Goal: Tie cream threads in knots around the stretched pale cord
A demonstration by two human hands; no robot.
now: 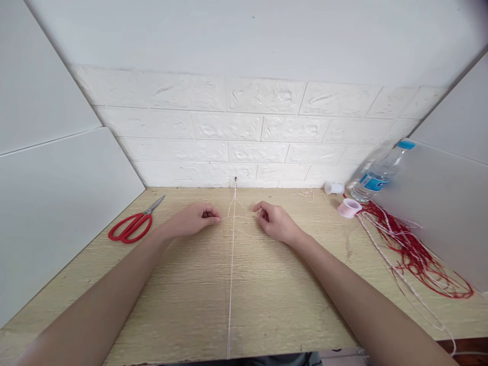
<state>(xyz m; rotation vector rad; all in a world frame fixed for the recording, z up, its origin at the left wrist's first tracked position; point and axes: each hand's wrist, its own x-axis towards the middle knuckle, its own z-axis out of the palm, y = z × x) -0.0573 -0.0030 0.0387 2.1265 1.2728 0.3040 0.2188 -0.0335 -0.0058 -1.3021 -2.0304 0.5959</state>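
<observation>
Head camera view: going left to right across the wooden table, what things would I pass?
Red scissors → left hand → taut pale cord → right hand → white spool → pink spool → water bottle → red cords.

Near the scissors (131, 227), the left hand (192, 220) fingertips are curled under and hidden. The thin cord (231, 264) knot detail is too fine to be resolved. Both forearms are cut off by the bottom edge.

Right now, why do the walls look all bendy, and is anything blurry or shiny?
Head view: the wide lens bows the side panels and brick wall outward. Light is soft and even, with only faint shadows under the left hand and right hand. The thin string is sharp, with no strong glare. The top right corner is dim.
</observation>
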